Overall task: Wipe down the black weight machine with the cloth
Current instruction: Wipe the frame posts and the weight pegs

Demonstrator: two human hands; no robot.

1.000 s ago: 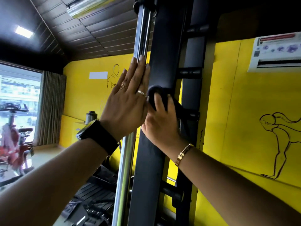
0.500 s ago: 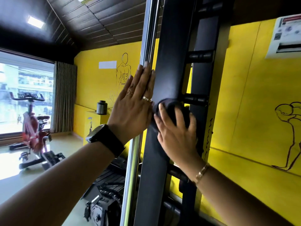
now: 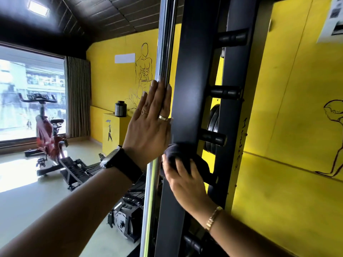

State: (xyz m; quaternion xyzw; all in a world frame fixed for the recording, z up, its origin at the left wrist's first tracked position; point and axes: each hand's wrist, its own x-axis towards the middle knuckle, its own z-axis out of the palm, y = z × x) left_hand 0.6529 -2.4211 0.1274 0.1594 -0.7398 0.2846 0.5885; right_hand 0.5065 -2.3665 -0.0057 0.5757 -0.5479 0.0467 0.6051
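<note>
The black weight machine's upright post [image 3: 191, 75] rises through the middle of the head view, with a chrome guide rod [image 3: 164, 43] on its left. My left hand [image 3: 150, 125] lies flat with straight fingers against the rod and the post's left edge. My right hand [image 3: 183, 180] presses a bunched dark cloth [image 3: 178, 154] against the post, just below my left hand, fingers curled over the cloth. Part of the cloth hangs off to the right behind my fingers.
Black pegs [image 3: 225, 92] stick out between the post and a second black upright [image 3: 233, 112]. Weight plates [image 3: 213, 123] hang behind. A red exercise bike [image 3: 46, 134] stands by the window, a black bench [image 3: 74, 169] lies on the floor, and the yellow wall [image 3: 289, 127] is close on the right.
My right hand has slid the cloth down the post, from level with my left palm to below it. The view has shifted down and left; my left hand stays flat on the rod.
</note>
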